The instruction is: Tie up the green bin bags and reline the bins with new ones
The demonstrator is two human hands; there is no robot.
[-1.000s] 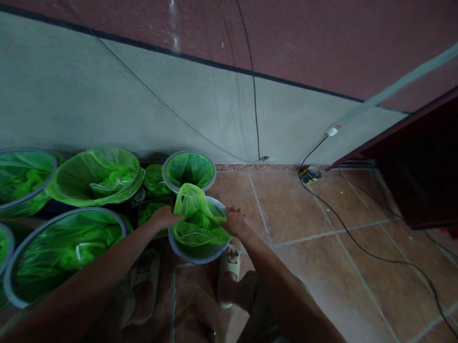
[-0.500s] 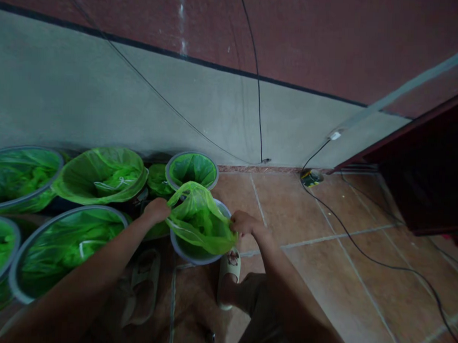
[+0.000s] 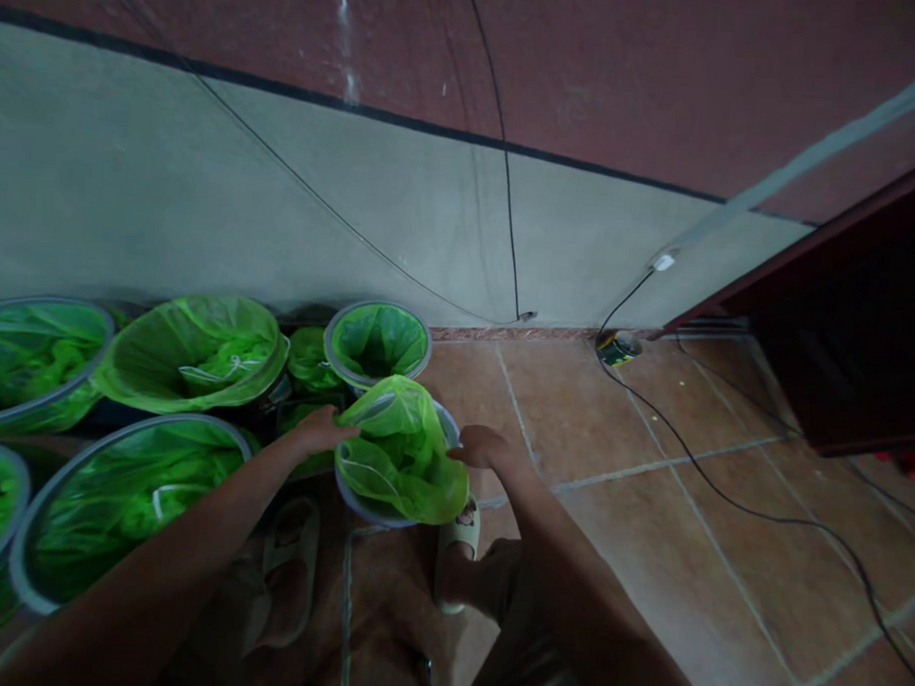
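A bright green mesh bag (image 3: 403,451) is spread over a small grey-rimmed bucket (image 3: 446,423) on the floor between my feet. My left hand (image 3: 323,430) pinches the bag's edge on the left. On the opposite side, my right hand (image 3: 479,448) is closed on the bag's edge. The bag's mouth is held wide, with loose netting bunched in its middle. It covers most of the bucket, and only parts of the rim show. Just behind stands another small bucket (image 3: 378,345) lined with the same green mesh.
Several larger buckets with green mesh, including one with a grey rim (image 3: 35,568), crowd the left side. A tin can (image 3: 618,347) stands by the wall. A black cable (image 3: 729,505) crosses the tiled floor on the right. My slippered feet (image 3: 457,553) flank the bucket.
The bag's raised far edge has come down slightly and the netting has shifted over the bucket. Both hands keep their hold. The camera view has moved slightly.
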